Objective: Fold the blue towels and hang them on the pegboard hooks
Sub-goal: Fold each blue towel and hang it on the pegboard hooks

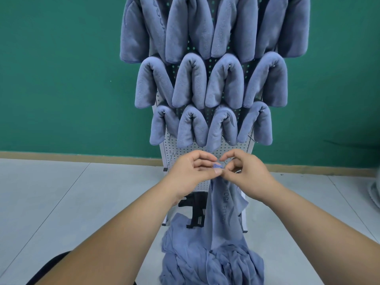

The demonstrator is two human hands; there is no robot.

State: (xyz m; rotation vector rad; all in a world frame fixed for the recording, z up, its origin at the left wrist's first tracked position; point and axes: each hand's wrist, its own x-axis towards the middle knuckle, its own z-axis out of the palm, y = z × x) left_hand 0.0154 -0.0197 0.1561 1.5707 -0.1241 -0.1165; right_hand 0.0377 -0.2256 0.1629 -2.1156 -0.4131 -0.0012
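A white pegboard stands against the green wall with several folded blue towels draped over its hooks in three rows. Just below the lowest row, my left hand and my right hand meet and pinch the top corner of one blue towel. That towel hangs straight down from my fingers in front of the board's lower part. Its bottom end reaches a crumpled pile of blue towels on the floor.
The pegboard's white base and black brackets sit on the pale tiled floor behind the pile. A wooden skirting strip runs along the wall. A pale object shows at the right edge, and something dark lies at bottom left.
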